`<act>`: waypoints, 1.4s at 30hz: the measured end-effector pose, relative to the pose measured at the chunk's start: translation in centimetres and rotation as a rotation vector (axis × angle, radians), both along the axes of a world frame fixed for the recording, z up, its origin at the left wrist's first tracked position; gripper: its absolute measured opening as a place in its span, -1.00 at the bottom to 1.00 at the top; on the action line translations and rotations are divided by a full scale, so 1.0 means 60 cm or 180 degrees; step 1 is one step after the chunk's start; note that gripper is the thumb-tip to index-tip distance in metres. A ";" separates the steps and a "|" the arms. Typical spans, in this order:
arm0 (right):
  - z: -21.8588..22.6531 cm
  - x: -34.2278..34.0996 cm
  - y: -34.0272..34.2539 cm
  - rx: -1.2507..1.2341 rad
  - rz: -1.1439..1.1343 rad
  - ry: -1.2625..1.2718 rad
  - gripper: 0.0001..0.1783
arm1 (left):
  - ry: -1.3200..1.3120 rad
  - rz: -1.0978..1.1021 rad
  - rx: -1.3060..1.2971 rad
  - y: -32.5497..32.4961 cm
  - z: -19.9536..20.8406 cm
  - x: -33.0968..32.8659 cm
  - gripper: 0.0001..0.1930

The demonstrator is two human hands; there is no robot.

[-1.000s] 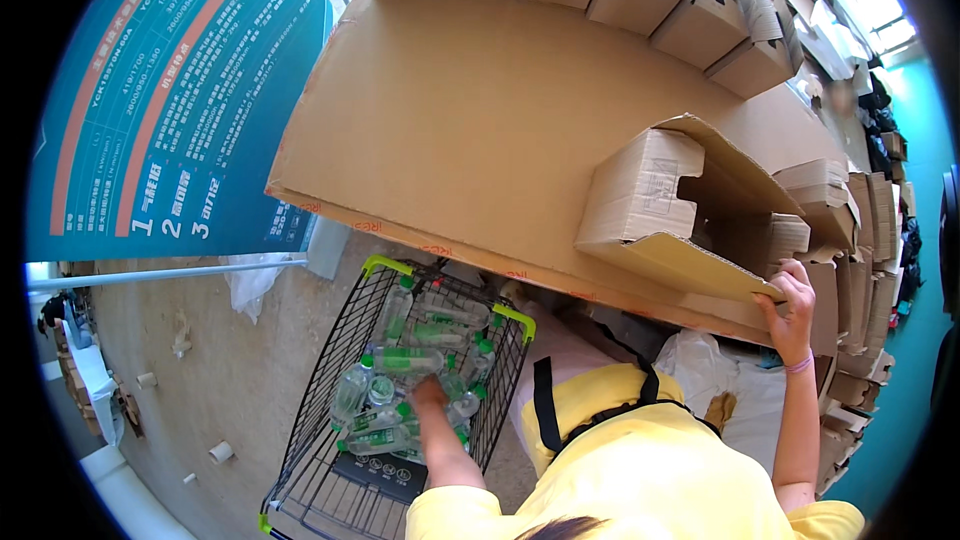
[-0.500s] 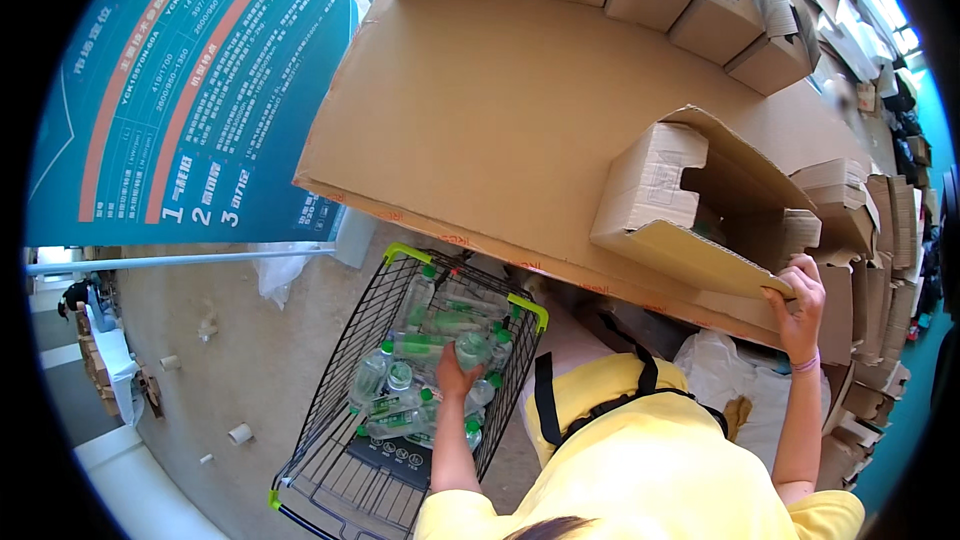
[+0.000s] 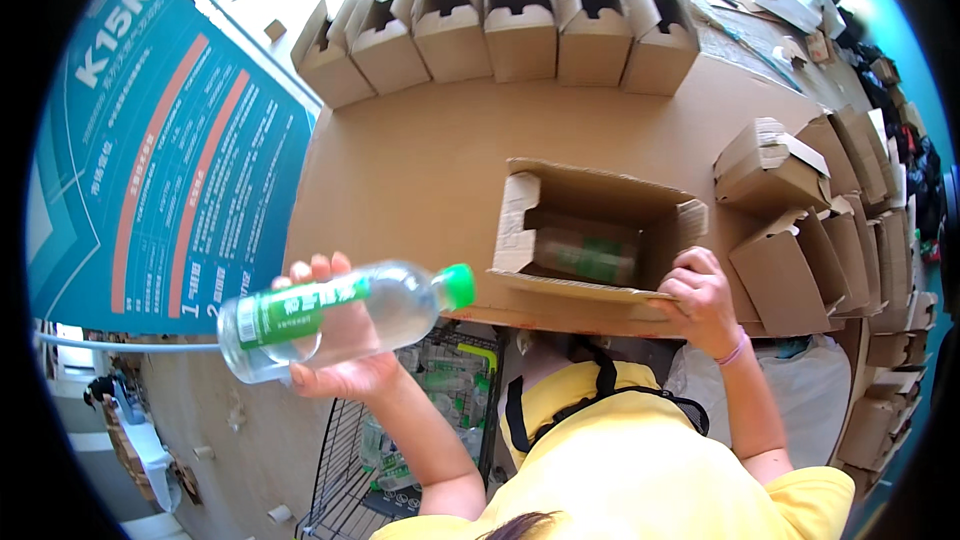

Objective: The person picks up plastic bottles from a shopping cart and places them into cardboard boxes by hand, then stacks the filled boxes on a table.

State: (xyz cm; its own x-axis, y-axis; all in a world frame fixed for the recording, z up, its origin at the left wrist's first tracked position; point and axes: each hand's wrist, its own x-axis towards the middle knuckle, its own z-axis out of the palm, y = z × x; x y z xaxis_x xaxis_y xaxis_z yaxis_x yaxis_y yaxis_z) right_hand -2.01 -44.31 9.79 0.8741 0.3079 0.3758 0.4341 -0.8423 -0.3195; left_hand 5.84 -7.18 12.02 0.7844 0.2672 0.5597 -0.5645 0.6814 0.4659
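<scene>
My left hand (image 3: pixel 345 376) grips a clear plastic bottle (image 3: pixel 400 308) with a green cap and green label. It holds the bottle tilted on its side, off the near left edge of the cardboard-topped surface (image 3: pixel 400 155). To its right an open cardboard box (image 3: pixel 516 228) stands on that surface, one similar bottle (image 3: pixel 585 255) lying inside. My right hand (image 3: pixel 700 300) pinches the box's near flap at its right corner. Below my left forearm is a black wire shopping cart (image 3: pixel 335 465) holding several more bottles (image 3: pixel 445 377).
A row of several open boxes (image 3: pixel 522 52) lines the far edge. More boxes (image 3: pixel 768 168) crowd the right side, beside stacked cardboard (image 3: pixel 890 280). A blue-green banner (image 3: pixel 150 210) stands at the left, with a metal rail (image 3: pixel 130 342) below it. White plastic sheeting (image 3: pixel 800 390) hangs near my right arm.
My left hand has lifted a bottle out of the cart, up to the surface's left edge. My right hand still grips the box flap. The view has tilted up, showing the far row fully.
</scene>
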 end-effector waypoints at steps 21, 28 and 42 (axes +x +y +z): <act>-0.051 -0.040 -0.012 0.0777 0.0158 -0.0797 -0.92 | -0.1622 -0.3334 0.7934 -0.405 -0.113 0.124 -0.48; -0.054 -0.028 -0.020 0.0863 0.0235 -0.0746 -0.92 | -0.2857 -0.1828 0.8080 -0.417 -0.155 0.092 -0.71; -0.049 -0.018 -0.024 0.0745 0.0269 -0.0755 -0.91 | -0.2269 -0.1934 0.7802 -0.417 -0.216 0.088 -0.75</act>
State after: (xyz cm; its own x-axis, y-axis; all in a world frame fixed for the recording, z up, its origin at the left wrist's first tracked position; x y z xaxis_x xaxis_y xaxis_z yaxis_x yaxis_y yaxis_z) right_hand -3.11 -45.77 6.87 0.7289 0.2568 0.6347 0.5847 -0.7158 -0.3818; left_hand 11.12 -32.22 -0.94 0.2000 -0.8502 -0.4870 -0.9261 -0.3263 0.1893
